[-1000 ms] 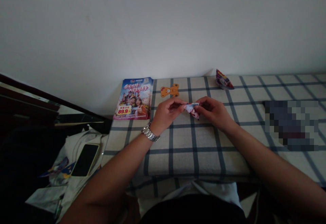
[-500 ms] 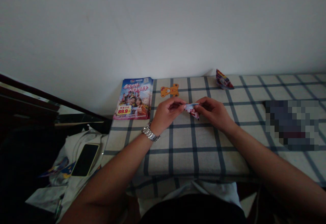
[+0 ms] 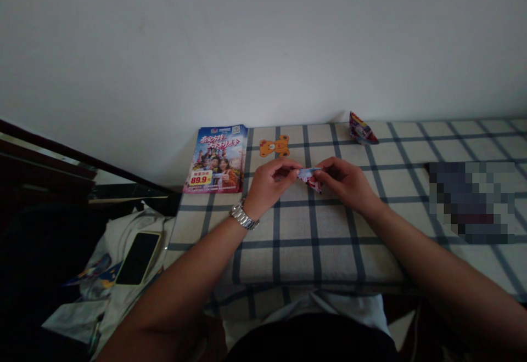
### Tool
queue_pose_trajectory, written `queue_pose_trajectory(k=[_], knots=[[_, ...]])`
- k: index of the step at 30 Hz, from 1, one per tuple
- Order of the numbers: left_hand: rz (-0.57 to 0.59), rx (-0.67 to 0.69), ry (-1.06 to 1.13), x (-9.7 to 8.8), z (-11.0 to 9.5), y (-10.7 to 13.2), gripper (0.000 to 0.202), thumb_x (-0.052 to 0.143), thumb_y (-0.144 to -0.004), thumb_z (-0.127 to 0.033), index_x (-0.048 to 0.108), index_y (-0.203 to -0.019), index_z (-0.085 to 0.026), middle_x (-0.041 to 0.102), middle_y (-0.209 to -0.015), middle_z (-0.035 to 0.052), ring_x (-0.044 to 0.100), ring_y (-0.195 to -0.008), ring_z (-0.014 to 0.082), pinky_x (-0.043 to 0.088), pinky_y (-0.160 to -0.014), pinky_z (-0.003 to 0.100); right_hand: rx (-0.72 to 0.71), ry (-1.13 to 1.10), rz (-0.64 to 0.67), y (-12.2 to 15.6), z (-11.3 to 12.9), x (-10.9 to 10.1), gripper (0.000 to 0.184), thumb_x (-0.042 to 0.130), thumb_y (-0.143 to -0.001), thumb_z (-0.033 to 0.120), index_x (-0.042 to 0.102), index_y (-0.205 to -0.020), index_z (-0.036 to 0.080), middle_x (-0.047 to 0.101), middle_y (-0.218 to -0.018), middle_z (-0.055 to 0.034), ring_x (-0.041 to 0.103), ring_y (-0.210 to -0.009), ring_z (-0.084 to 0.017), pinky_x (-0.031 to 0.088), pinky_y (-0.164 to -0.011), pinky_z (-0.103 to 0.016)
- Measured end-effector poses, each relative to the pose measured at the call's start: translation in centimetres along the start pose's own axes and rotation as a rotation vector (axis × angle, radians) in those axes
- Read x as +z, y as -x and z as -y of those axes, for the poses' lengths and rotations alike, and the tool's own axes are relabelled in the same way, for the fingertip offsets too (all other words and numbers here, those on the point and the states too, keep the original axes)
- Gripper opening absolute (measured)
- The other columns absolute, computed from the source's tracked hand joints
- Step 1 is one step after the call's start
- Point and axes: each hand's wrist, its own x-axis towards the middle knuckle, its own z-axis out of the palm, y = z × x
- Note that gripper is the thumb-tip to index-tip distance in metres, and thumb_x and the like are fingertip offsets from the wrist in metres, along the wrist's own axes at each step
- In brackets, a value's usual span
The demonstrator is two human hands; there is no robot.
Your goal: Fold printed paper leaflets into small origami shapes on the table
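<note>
- At the lower left of the frame I see a dark phone lying face up on a white cloth, beside the table and lower than it.
- Left of centre, a colourful brochure lies flat at the table's far left corner, close to the wall.
- Just to its right, an orange bear cutout lies on the checked tablecloth.
- The left hand sits just below the bear, with a metal wristwatch on its wrist. Its fingers are curled in and its thumb and forefinger are pinched on the left end of the small folded paper.
- That small folded paper is at the centre of the frame, between the two hands and low over the cloth. I cannot tell whether its lower tip touches the cloth.
- The right hand mirrors the left, with its fingers curled and its fingertips closed on the paper's right end.
- Up and to the right, a folded paper shape in printed colours rests by the wall, well apart from the hands.
- At the far right, a blurred patch covers part of the tablecloth, and I cannot make out what is under it.
</note>
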Motion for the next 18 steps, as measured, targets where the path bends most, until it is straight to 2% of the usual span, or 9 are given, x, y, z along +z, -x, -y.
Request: queue_pose_trajectory(k=[6,12,18], knots=[[-0.020,0.016,-0.063,0.11,-0.16,0.06,0.007,0.070,-0.094,-0.021,0.074,-0.100,-0.019,0.077,-0.095,0.0026,0.072,-0.082,0.0123,0.059,-0.076,0.022,0.007,0.024,0.020,0.11,0.03,0.08,0.026,0.070,-0.095,0.050,0.069,-0.099,0.024,0.077,-0.088,-0.0044,0.072,-0.076,-0.022,0.057,-0.068,-0.034],[0.050,0.044,-0.052,0.29,-0.28,0.16,0.011,0.070,-0.097,-0.025,0.073,-0.106,-0.020,0.076,-0.102,0.0030,0.072,-0.090,0.0125,0.059,-0.082,0.022,-0.020,0.110,0.023,0.25,0.23,0.15,0.027,0.069,-0.096,0.050,0.069,-0.098,0.023,0.076,-0.087,-0.0042,0.071,-0.074,-0.021,0.056,-0.067,-0.033],[0.029,0.027,-0.087,0.37,-0.44,0.19,0.007,0.071,-0.096,-0.026,0.074,-0.100,-0.021,0.077,-0.095,0.0018,0.072,-0.085,0.0128,0.060,-0.079,0.023,-0.038,0.139,0.027,0.34,0.60,0.22,0.027,0.068,-0.097,0.050,0.070,-0.098,0.023,0.077,-0.087,-0.0040,0.070,-0.073,-0.020,0.054,-0.066,-0.032]])
